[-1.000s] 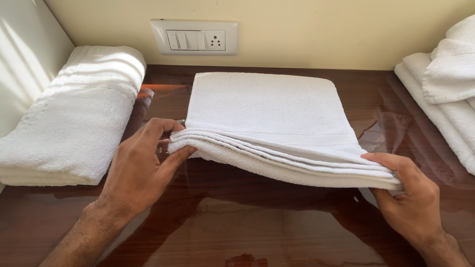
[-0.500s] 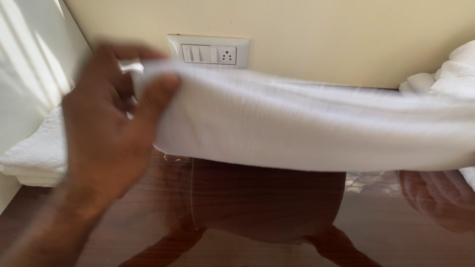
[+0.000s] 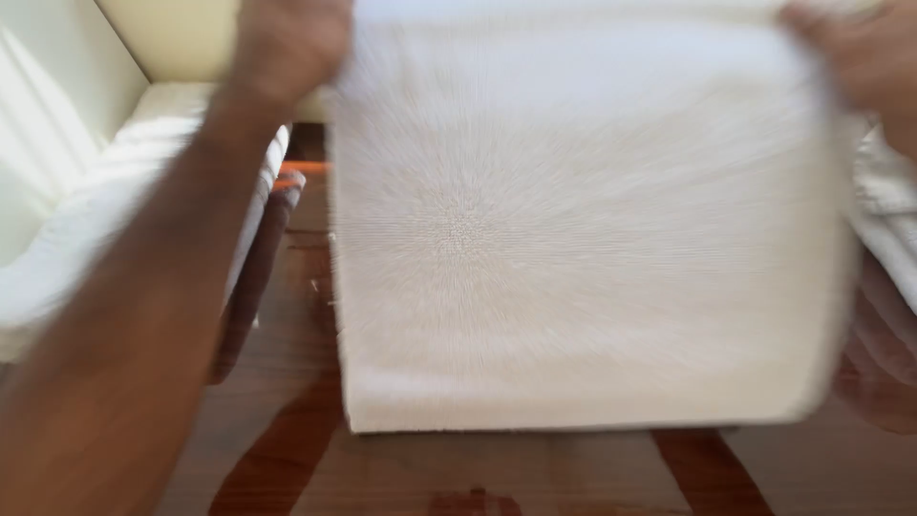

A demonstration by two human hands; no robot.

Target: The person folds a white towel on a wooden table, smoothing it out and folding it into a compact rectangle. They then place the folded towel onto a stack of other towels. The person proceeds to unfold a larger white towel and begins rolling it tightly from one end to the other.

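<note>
L hand (image 3: pixel 287 43) is up at the top of frame, fingers clamped on the top-left corner of the towel (image 3: pixel 583 239). R hand (image 3: pixel 860 57) is at top right, fingers pinched shut on the other top corner. Both are blurred, so the exact finger shape is hard to read. The towel hangs down from the fingers as one flat white sheet, its bottom edge just above the worktop (image 3: pixel 478 478).

Vs. half a sec ago: the towel was stretched out more level betw. the hands with the wall switch plate showing above it; now it's raised higher and hangs vertical, and the plate is out of sight. A sec ago it lay folded on the worktop.

The worktop is dark glossy wood, reflective. White folded towels (image 3: pixel 105 248) lie below and left of the L fingers, more white cloth (image 3: pixel 888 220) sits below the R fingers at the frame edge. A cream wall (image 3: pixel 162 38) is behind.
</note>
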